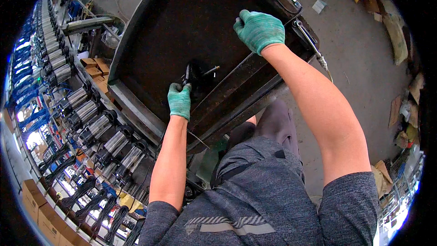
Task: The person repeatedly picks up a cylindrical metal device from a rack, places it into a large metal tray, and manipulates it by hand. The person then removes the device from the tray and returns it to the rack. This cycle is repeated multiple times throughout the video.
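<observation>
My left hand, in a green knit glove, is closed on a black part with a thin metal shaft sticking out to its right. The part is over the dark inside of a large metal tray, and its shape blends into the black. Higher up on the right, my gloved right hand is curled closed above the tray. Whatever its fingers may hold is hidden. Just right of that hand, a metal lever-like fitting with a hose sits at the tray's edge.
On the left stands a long row of shiny cylindrical motors with bundled cables. Small cardboard boxes lie beside the tray. Along the right wall are sacks and scraps. A pale scrap lies on the grey floor.
</observation>
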`<state>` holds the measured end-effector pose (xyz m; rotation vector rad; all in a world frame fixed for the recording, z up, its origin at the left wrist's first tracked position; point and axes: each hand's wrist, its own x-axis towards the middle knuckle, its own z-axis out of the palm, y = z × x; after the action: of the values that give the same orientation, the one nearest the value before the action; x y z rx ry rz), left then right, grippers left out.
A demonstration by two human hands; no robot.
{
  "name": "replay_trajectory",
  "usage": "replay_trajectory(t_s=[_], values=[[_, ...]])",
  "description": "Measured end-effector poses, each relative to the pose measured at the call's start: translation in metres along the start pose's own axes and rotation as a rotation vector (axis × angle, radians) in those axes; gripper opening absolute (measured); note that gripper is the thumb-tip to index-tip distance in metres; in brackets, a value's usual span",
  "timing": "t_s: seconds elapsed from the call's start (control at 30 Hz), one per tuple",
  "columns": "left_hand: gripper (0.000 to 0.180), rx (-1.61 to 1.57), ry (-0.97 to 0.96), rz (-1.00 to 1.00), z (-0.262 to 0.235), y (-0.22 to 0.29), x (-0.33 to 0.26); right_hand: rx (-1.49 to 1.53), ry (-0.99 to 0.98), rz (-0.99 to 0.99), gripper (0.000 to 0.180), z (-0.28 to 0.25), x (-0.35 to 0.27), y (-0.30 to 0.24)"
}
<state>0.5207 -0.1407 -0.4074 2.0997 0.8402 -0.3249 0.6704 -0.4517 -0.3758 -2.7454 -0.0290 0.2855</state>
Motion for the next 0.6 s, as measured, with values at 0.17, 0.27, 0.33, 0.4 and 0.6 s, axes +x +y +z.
replay_trajectory(t_s=[0.17, 0.27, 0.33, 0.4, 0.6], values=[[0.026, -0.041, 0.014, 0.027, 0.001, -0.006, 0.003, -0.006, 0.006, 0.004, 0.028, 0.002, 0.001, 0.001], [0.027, -0.046, 0.020, 0.025, 0.003, -0.003, 0.001, -0.011, 0.004, -0.002, 0.028, 0.001, 0.002, 0.000], [0.026, -0.031, 0.020, 0.021, 0.003, 0.001, 0.000, -0.011, 0.009, -0.004, 0.028, 0.002, 0.002, 0.000], [0.026, -0.043, 0.025, 0.028, 0.004, -0.006, 0.004, -0.006, 0.018, -0.009, 0.028, 0.002, 0.001, 0.000], [0.024, -0.038, 0.035, 0.054, 0.004, -0.003, 0.002, 0.000, 0.007, -0.004, 0.028, 0.003, 0.002, 0.001]])
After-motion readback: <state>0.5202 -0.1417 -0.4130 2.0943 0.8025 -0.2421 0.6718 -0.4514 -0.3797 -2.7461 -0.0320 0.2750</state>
